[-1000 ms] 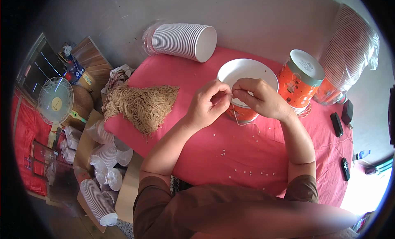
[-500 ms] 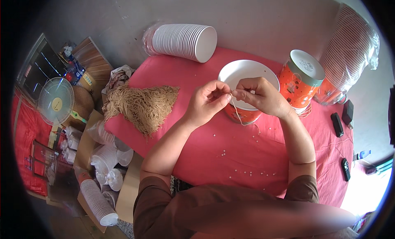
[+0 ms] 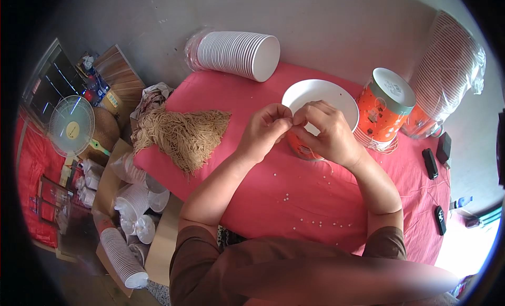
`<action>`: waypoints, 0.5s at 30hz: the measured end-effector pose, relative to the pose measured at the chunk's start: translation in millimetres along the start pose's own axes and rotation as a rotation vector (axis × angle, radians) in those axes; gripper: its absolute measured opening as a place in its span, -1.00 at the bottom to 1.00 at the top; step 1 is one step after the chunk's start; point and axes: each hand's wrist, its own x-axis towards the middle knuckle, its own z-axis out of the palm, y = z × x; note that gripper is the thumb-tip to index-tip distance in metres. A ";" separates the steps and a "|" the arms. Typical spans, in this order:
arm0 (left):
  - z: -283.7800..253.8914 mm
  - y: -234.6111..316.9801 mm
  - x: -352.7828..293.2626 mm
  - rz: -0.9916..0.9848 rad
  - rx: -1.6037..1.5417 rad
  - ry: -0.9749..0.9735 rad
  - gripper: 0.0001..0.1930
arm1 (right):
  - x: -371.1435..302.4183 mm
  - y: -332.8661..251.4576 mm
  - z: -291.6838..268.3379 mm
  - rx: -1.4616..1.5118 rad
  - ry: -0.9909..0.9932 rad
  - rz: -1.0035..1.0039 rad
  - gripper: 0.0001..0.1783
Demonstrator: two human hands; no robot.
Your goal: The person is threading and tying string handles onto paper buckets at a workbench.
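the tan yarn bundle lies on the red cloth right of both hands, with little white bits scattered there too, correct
No: the head view shows the tan yarn bundle left of both the left hand and right hand. It does lie on the red cloth, with little white bits scattered there.

The table cloth is pinkish red. The open bucket is white inside and orange outside. The other bucket is orange, with small dark and pale figures and a grey-green band. The string bundle is light brown.
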 end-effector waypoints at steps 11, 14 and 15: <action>-13.7 -8.5 6.3 -0.160 -0.322 -0.077 -0.89 | 2.2 1.5 -5.9 0.089 0.027 0.092 -0.83; -14.2 -11.3 7.2 -0.143 -0.343 -0.082 -0.88 | 3.3 -0.9 -7.8 0.162 0.025 0.178 -0.86; -14.2 -11.9 7.2 -0.126 -0.338 -0.074 -0.88 | 3.0 -0.4 -7.7 0.162 0.025 0.178 -0.86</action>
